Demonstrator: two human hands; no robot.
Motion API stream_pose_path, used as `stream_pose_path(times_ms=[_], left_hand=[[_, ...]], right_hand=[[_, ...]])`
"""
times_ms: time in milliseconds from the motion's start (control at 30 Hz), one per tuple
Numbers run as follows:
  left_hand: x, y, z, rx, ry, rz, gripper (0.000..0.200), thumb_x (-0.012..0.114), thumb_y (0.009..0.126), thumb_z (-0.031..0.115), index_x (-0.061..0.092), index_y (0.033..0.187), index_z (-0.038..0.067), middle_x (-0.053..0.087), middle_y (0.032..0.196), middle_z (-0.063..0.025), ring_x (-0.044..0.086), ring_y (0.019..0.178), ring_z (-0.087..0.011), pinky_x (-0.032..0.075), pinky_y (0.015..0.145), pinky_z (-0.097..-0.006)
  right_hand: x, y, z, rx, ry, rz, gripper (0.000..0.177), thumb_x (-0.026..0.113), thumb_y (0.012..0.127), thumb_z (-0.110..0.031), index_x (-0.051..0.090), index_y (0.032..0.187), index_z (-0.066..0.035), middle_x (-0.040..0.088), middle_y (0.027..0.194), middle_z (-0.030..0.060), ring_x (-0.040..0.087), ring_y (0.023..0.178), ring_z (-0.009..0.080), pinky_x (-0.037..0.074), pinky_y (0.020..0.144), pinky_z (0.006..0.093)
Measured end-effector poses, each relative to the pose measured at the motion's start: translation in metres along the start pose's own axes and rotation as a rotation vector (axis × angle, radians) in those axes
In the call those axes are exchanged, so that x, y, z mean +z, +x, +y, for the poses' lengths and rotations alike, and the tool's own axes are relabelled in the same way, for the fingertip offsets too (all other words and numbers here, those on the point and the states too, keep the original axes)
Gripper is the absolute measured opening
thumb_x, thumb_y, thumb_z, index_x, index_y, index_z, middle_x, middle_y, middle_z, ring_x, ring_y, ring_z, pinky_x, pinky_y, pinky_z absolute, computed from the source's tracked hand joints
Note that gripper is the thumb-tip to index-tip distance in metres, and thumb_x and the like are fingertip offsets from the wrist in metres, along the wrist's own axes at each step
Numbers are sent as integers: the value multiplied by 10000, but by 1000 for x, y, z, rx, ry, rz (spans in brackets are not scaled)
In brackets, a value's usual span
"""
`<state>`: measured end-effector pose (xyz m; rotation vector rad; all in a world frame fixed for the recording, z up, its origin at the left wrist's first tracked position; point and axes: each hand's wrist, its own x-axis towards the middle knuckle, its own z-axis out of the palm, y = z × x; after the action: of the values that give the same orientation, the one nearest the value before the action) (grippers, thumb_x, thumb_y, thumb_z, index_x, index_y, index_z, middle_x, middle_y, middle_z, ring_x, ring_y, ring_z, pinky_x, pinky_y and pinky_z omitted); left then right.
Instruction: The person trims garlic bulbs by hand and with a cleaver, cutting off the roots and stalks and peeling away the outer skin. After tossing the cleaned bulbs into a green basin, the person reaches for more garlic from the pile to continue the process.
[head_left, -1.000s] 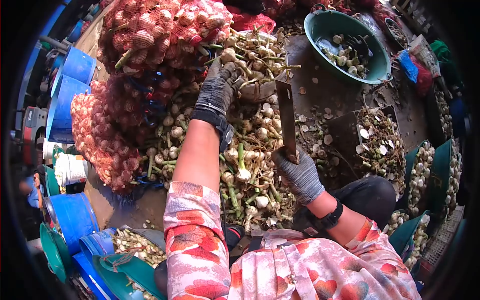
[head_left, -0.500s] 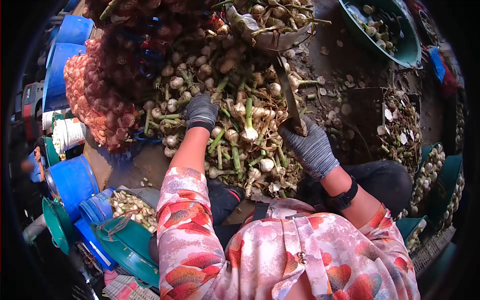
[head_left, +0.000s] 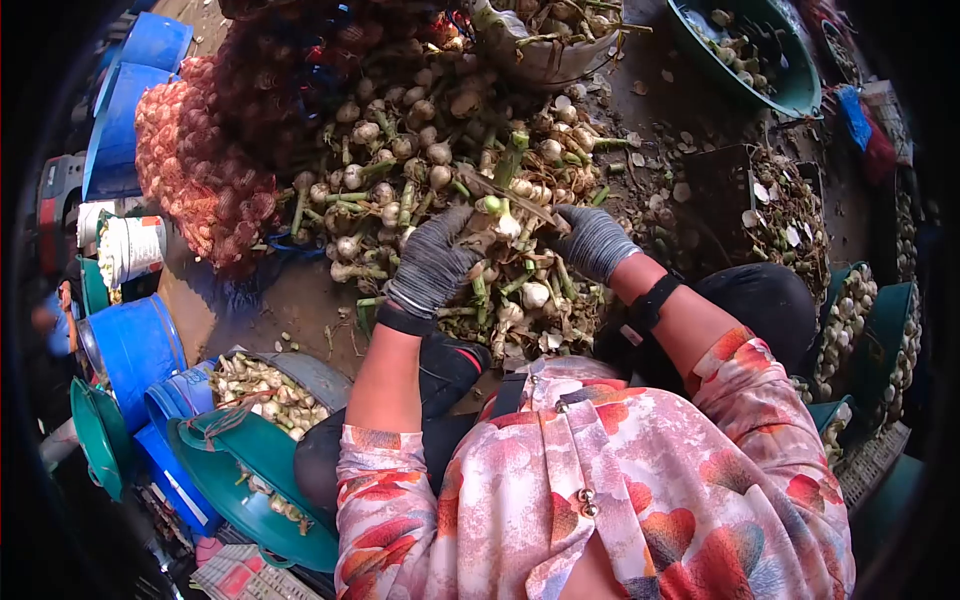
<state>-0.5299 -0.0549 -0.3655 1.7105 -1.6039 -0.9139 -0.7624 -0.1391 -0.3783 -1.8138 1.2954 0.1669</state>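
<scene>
My left hand [head_left: 435,262], in a grey knit glove, is closed on a garlic bulb [head_left: 480,240] with dry brownish skin, partly hidden by the fingers. My right hand [head_left: 596,244], gloved alike, grips a knife, its handle hidden in the fist. The knife's long blade [head_left: 515,198] slants up and left over the pile, close by the held garlic. Around and below both hands spreads a heap of garlic [head_left: 400,150] with cut green stalks and dry leaves. One pale bulb [head_left: 535,295] lies just below the hands.
Red mesh sacks [head_left: 195,170] of garlic stand left of the heap. A white bucket [head_left: 550,58] of garlic is at the top, a green basin [head_left: 800,95] at upper right. A dark crate [head_left: 735,190] of trimmings lies right. Blue drums [head_left: 140,345] and a green tub [head_left: 250,490] sit left.
My left hand has come back from the heap and now holds garlic. My right hand has tipped the knife from upright to slanting left, and the hands are closer together.
</scene>
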Motion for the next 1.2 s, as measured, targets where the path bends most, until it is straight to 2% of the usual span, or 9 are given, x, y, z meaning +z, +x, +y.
stream_pose_path(times_ms=[100,233,367,400,533,667,767,933,1200], left_hand=[[-27,-16,50,-136,-288,-93,350,728,839,208,634,1123,26,688,1007,-135,662,923,-230,516,814,-334],[-22,-18,44,31,287,-43,396,758,796,231,629,1111,29,668,1017,-165,654,964,-304,516,838,-362],[-24,-29,54,108,-88,70,911,808,735,445,353,1401,22,547,1246,-193,566,1141,-269,487,942,-390],[-19,-36,49,4,-573,53,1005,782,726,524,277,1438,25,481,1333,-170,525,1190,-270,462,986,-396],[6,-44,29,180,-762,97,892,793,772,391,301,1423,32,513,1316,-140,555,1151,-231,485,949,-342],[17,-44,30,-49,-869,103,640,775,801,149,423,1323,34,595,1187,-92,604,1034,-175,509,888,-318],[12,-48,17,-150,-913,129,607,796,760,109,466,1266,44,596,1149,-76,602,999,-157,527,834,-292],[11,-44,14,-105,-749,89,568,761,782,129,474,1265,47,584,1189,-74,593,1034,-184,512,889,-342],[20,-54,9,-100,-837,35,494,659,861,248,485,1286,67,598,1180,-88,609,1029,-210,496,923,-389]], right_hand=[[3,5,12,87,112,138,700,670,815,-530,565,1262,-2,664,1093,237,665,971,336,501,861,402],[-15,-24,-57,-264,655,43,555,722,827,-448,605,1134,0,681,952,95,622,861,148,505,801,318],[-14,-34,-71,-87,917,-81,330,726,843,-377,648,955,-77,635,771,33,554,617,102,454,538,285],[-10,-26,-62,13,1116,-183,292,711,853,-385,650,920,-107,612,724,16,512,539,97,412,461,278],[16,-11,-45,158,1775,-613,286,629,905,-435,570,856,-159,572,676,-55,412,435,25,353,376,197],[19,-20,-51,312,1312,-559,350,665,871,-446,644,1037,-138,650,785,14,521,517,106,449,450,287],[23,-23,-32,-144,524,216,367,690,845,-375,637,1097,-114,677,836,87,629,647,248,516,613,373],[-21,-81,-47,-636,-179,321,248,656,780,-214,629,1006,-117,665,840,135,649,788,361,521,685,433],[-20,-89,-44,-632,-311,146,207,690,732,-194,602,905,-122,627,770,120,633,754,356,503,636,436]])
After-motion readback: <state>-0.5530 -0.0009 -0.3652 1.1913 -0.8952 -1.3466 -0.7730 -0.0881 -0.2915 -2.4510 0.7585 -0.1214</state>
